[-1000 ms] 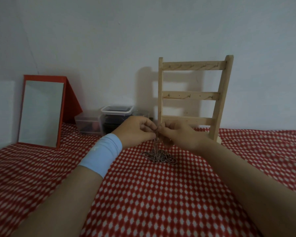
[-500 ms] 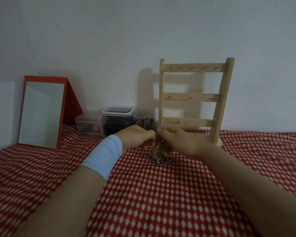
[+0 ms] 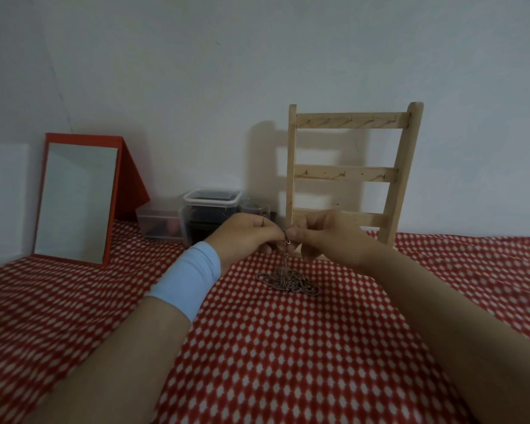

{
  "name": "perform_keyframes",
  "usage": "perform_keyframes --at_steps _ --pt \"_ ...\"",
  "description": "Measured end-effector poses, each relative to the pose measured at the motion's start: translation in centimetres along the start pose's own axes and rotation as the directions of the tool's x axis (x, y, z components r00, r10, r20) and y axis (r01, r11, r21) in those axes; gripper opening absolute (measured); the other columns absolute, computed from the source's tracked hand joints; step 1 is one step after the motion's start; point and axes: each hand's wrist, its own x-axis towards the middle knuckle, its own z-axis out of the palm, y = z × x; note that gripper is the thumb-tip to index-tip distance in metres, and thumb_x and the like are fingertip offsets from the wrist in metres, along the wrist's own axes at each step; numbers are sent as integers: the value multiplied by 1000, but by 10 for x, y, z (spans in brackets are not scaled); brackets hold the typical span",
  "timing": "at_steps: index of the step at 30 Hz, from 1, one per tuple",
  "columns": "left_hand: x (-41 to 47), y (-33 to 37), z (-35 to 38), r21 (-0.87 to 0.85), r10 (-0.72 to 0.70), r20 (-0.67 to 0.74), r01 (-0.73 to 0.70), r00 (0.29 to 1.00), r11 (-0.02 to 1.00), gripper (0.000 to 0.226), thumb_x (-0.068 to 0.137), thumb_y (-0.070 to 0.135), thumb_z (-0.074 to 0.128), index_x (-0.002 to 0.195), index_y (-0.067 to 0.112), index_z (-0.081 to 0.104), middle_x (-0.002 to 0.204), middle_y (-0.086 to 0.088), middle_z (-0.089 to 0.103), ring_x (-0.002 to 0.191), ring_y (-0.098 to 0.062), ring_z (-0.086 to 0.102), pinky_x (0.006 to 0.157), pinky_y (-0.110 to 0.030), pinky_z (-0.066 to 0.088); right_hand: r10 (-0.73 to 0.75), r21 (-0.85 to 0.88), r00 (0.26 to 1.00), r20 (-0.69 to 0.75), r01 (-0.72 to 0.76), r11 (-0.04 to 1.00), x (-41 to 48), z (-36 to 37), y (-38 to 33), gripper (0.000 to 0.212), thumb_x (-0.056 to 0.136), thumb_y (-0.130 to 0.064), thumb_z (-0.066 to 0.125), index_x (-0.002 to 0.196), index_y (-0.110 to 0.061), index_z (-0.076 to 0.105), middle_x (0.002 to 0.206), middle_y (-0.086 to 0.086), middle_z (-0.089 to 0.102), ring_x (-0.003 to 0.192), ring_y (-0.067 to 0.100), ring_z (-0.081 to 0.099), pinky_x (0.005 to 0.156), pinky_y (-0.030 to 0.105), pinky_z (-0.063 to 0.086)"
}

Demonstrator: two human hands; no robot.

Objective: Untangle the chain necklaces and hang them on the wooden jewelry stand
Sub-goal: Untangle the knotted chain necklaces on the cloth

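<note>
Near, tabletop [image 3: 257, 362]: chain necklaces [image 3: 288, 281] heaped on the red cloth, one strand rising | left hand [image 3: 245, 237] and right hand [image 3: 328, 237]: fingers [image 3: 299, 232] pinching that strand's top end, seemingly the clasp; tease loops apart gently, never yank | wooden jewelry stand [image 3: 346, 175]: behind, hooks bare.

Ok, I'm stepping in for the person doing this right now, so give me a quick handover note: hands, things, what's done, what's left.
Left hand: pinches the lifted end of the chain necklaces.
Right hand: pinches the same strand, its fingertips meeting the other hand's.
Chains: one strand is raised; the rest is a tangled heap on the red checked cloth just below the hands.
Wooden jewelry stand: upright behind the hands, hooks bare.
Done: nothing hung.
Left: untangle the heap and hang each necklace.
</note>
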Motion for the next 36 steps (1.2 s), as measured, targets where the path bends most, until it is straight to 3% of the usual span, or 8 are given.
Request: perform_keyframes --at_steps 6,10,13,17,24,27,30,36 --pt "3 -5 2 84 67 -75 -61 995 995 16 89 21 63 82 12 75 68 5 69 66 -5 60 71 -24 44 51 -377 994 100 -10 926 0 2 -5 27 107 -34 45 103 -17 66 89 -1 76 71 11 72 70 27 60" --pt "6 -12 6 172 138 -164 -109 977 979 18 93 20 56 89 11 71 82 -5 70 74 -10 61 74 -25 47 85 -423 989 123 -25 906 -2 2 -6 32 109 -31 35 97 -19 63 90 0 67 76 12 64 71 25 51" --pt "10 -18 3 -162 36 -203 -70 978 984 19 97 18 50 91 10 66 90 -14 69 79 -15 62 85 -33 52 79 -184 994 73 -64 981 -1 -1 -4 36 109 -31 39 91 -13 64 78 -3 66 68 11 59 72 30 52" --pt "14 -23 6 -588 -56 -129 -31 990 808 14 98 14 49 92 8 60 81 -6 65 68 -12 58 82 -34 53 101 181 994 37 -106 978 -1 -8 0 33 108 -28 45 87 -10 64 71 -6 66 65 13 58 66 26 53" --pt "11 -15 24 -604 18 -93 -71 995 794 16 100 14 46 88 11 56 75 -4 60 64 -11 55 73 -34 55 140 616 958 251 -269 740 5 2 -5 37 101 -31 33 70 -19 50 72 0 46 67 16 47 72 35 44" --pt "9 -14 28 -539 19 -113 -77 993 839 18 101 15 46 86 11 57 73 -4 55 59 -9 52 75 -34 52 157 337 980 126 -191 922 5 2 1 39 101 -40 46 91 -7 64 81 3 56 75 19 51 75 35 44" --pt "8 -13 30 -542 18 -116 -78 993 837 20 100 14 46 83 13 56 69 0 53 54 -8 44 74 -35 49 197 161 978 71 -206 965 4 -3 4 39 99 -38 55 106 -2 69 85 3 61 79 19 54 79 35 46" --pt "9 -13 13 -773 -1 50 39 999 633 18 99 11 39 88 20 51 58 8 44 43 -7 32 58 -25 41 186 694 981 51 -169 700 4 -12 1 28 99 -26 55 79 -11 65 84 7 64 81 21 61 86 38 49"
